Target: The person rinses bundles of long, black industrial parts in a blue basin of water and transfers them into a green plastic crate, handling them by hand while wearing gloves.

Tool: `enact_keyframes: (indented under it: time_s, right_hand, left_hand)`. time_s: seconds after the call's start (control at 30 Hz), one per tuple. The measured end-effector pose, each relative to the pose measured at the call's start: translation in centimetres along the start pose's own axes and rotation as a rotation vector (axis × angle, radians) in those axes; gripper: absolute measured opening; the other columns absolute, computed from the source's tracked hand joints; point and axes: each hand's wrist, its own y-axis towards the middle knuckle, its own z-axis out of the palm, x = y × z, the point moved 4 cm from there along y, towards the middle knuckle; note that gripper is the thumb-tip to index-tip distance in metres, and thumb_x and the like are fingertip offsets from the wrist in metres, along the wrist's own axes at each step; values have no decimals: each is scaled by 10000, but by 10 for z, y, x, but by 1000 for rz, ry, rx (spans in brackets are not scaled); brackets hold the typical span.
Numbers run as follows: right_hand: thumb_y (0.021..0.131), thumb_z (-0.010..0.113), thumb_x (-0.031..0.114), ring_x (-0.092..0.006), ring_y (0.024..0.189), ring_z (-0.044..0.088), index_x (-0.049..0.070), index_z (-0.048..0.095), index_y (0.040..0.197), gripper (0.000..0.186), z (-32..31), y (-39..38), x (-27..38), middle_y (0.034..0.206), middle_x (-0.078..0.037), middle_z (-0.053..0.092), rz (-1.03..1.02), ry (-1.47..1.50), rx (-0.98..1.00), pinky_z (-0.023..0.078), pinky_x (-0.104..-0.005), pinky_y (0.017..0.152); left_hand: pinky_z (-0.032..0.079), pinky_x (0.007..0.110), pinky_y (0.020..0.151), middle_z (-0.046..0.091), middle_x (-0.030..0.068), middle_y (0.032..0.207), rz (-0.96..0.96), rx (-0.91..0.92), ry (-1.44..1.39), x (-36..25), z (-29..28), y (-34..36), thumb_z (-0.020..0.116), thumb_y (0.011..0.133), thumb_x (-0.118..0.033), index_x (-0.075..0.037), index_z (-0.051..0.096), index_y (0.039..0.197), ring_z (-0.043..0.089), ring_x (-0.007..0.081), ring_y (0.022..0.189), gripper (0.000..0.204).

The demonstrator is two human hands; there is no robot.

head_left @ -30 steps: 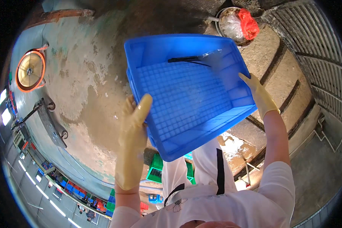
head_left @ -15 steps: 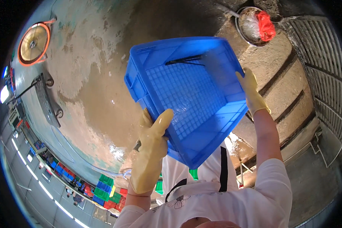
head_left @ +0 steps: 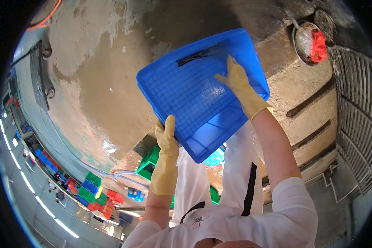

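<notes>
A blue plastic crate (head_left: 173, 89) with a grid-patterned bottom is held tilted in front of me, its open side facing me. My left hand (head_left: 165, 159), in a yellowish rubber glove, grips the rim at the crate's lower left, thumb over the edge. Inside the crate reaches my right hand (head_left: 241, 84), gloved the same way, with thumb and fingers apart and nothing visible in them. Near the far wall lies a bundle of thin black strips (head_left: 191, 58), whose kind I cannot make out. Wet shine shows on the crate's bottom.
At the far right a round pan (head_left: 300, 39) holds clear and red plastic bags. A slotted drain (head_left: 312, 101) and metal bars (head_left: 357, 111) run along the right. Green crate (head_left: 149, 162) and stacked coloured crates (head_left: 97, 192) stand left; a wheeled dolly (head_left: 38, 74) is farther off. The floor is wet.
My right hand has let go of the crate's right rim and moved left into the crate. The crate has tilted, and the black strips have shifted in it.
</notes>
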Motion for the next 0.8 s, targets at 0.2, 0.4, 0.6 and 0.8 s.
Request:
enact_keyframes:
  time_s: [0.2, 0.4, 0.6, 0.8]
  right_hand:
    - [747, 852, 393, -360, 1294, 555, -32, 380, 1503, 987, 40, 59, 3, 1484, -220, 487, -227, -505, 55, 480, -392, 1071]
    - [778, 833, 273, -357, 1322, 527, 101, 510, 1418, 736, 70, 95, 20, 1450, -138, 532, -183, -618, 373, 471, -406, 1084]
    - [883, 657, 183, -302, 1183, 649, 130, 743, 1095, 235, 94, 79, 38, 1244, -87, 690, -506, -742, 552, 547, -427, 962]
    - [873, 632, 152, -316, 995, 699, 132, 771, 878, 140, 98, 39, 25, 1009, -114, 730, -476, -693, 406, 566, -454, 854]
  left_hand:
    - [479, 346, 961, 670, 77, 1187, -86, 15, -130, 28, -32, 19, 765, 886, -309, 1, 607, 1271, 614, 183, 1080, 519]
    - [480, 328, 900, 686, 52, 1084, -136, 98, -147, 50, -54, 34, 750, 860, -255, -6, 639, 1204, 609, 150, 1001, 439]
    - [493, 310, 863, 702, 54, 1041, -196, 35, -244, 63, -57, 35, 784, 866, -278, -11, 650, 1155, 628, 142, 947, 415]
    - [508, 313, 864, 707, 55, 1058, -186, -20, -264, 62, -49, 28, 783, 877, -241, -13, 646, 1152, 641, 138, 941, 382]
